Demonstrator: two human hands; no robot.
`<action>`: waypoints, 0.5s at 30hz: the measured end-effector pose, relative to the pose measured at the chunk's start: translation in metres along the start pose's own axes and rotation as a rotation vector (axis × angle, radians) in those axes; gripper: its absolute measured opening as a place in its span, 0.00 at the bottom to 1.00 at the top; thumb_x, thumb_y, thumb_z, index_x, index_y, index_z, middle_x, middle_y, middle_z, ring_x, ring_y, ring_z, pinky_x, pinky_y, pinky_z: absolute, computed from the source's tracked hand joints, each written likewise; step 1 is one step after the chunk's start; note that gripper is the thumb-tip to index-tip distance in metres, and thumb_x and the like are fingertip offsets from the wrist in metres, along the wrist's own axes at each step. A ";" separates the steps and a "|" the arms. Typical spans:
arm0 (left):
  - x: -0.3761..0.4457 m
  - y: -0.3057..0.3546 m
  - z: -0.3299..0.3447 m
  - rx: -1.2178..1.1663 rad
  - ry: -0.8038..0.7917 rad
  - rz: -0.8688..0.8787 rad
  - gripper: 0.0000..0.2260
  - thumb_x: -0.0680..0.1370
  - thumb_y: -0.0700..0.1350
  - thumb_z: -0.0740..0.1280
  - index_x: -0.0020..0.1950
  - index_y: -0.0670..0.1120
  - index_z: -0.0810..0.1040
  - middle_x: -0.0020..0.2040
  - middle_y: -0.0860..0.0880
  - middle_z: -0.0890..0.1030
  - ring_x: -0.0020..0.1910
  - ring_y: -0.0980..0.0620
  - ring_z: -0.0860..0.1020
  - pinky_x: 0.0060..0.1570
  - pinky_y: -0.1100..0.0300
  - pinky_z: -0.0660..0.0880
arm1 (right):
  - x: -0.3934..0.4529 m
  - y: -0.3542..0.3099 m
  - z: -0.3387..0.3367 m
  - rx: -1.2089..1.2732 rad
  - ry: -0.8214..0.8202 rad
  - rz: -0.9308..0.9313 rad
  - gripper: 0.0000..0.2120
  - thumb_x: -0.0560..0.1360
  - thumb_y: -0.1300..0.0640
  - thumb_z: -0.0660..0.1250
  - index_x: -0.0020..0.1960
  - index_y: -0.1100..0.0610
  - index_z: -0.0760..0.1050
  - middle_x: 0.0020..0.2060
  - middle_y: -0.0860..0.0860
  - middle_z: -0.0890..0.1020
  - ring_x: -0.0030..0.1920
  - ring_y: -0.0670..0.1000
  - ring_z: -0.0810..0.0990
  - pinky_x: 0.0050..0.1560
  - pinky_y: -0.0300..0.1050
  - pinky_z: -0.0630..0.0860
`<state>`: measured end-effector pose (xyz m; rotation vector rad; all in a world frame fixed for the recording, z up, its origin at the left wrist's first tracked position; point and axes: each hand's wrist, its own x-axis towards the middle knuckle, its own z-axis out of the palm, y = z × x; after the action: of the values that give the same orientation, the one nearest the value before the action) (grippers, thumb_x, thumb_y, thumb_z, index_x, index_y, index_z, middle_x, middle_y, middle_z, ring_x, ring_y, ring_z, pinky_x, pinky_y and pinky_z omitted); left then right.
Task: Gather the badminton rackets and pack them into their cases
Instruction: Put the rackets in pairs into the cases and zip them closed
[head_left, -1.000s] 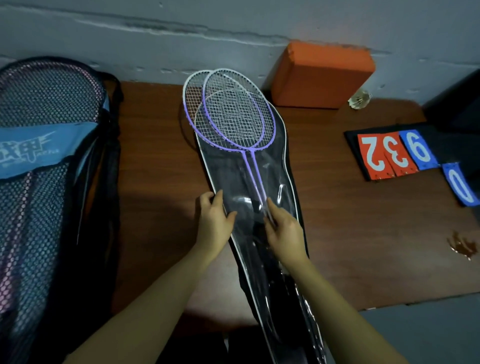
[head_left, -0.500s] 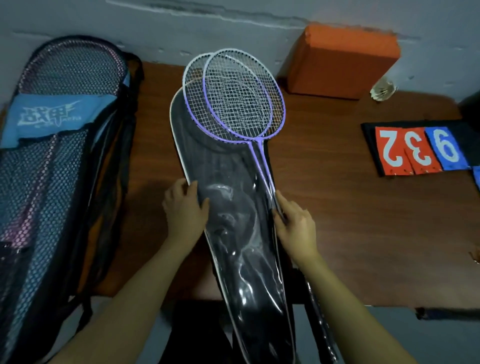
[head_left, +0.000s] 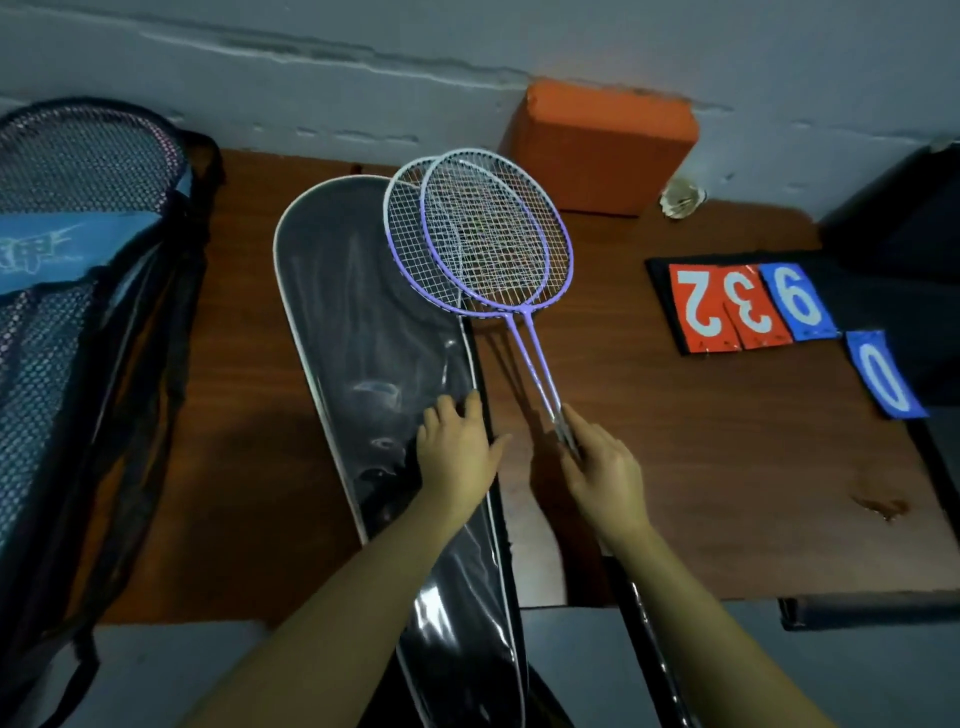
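The right hand (head_left: 602, 478) grips the shafts of two rackets (head_left: 488, 234); their heads lie ahead and left of the grip, partly over the top of the case (head_left: 353, 332). Just left of the grip, the left hand (head_left: 457, 452) rests on the case, which lies on the table (head_left: 701, 493). Far left sits a mesh bag (head_left: 78, 291). Ahead of the grip stands a block (head_left: 597, 145); to its right lie number cards (head_left: 748, 306).

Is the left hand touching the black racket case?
Touching. The head view shows the left hand lying flat on the black racket case, fingers spread across its clear cover.
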<state>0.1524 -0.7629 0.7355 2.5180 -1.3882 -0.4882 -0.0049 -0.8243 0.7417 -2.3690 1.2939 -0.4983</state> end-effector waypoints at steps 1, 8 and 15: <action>0.003 0.004 0.000 0.038 -0.009 -0.030 0.28 0.75 0.58 0.63 0.69 0.46 0.62 0.60 0.41 0.69 0.58 0.42 0.70 0.55 0.52 0.69 | -0.002 0.003 -0.001 0.009 0.006 0.013 0.24 0.70 0.62 0.67 0.66 0.56 0.72 0.49 0.58 0.82 0.46 0.63 0.80 0.44 0.53 0.77; 0.006 0.017 0.016 -0.137 0.049 -0.136 0.20 0.74 0.36 0.64 0.67 0.42 0.69 0.54 0.38 0.75 0.53 0.38 0.75 0.47 0.48 0.74 | -0.012 0.003 -0.003 -0.039 0.052 0.006 0.24 0.66 0.63 0.66 0.62 0.57 0.76 0.40 0.56 0.82 0.34 0.62 0.79 0.34 0.45 0.72; 0.000 0.002 0.006 -0.668 0.139 -0.202 0.12 0.71 0.34 0.67 0.55 0.40 0.77 0.38 0.45 0.80 0.39 0.46 0.78 0.43 0.55 0.75 | -0.020 0.010 -0.001 -0.001 0.050 0.017 0.24 0.66 0.62 0.65 0.62 0.57 0.76 0.40 0.57 0.83 0.36 0.61 0.80 0.36 0.47 0.74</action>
<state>0.1483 -0.7642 0.7303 2.0873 -0.7494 -0.6661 -0.0224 -0.8124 0.7354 -2.3578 1.3356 -0.5555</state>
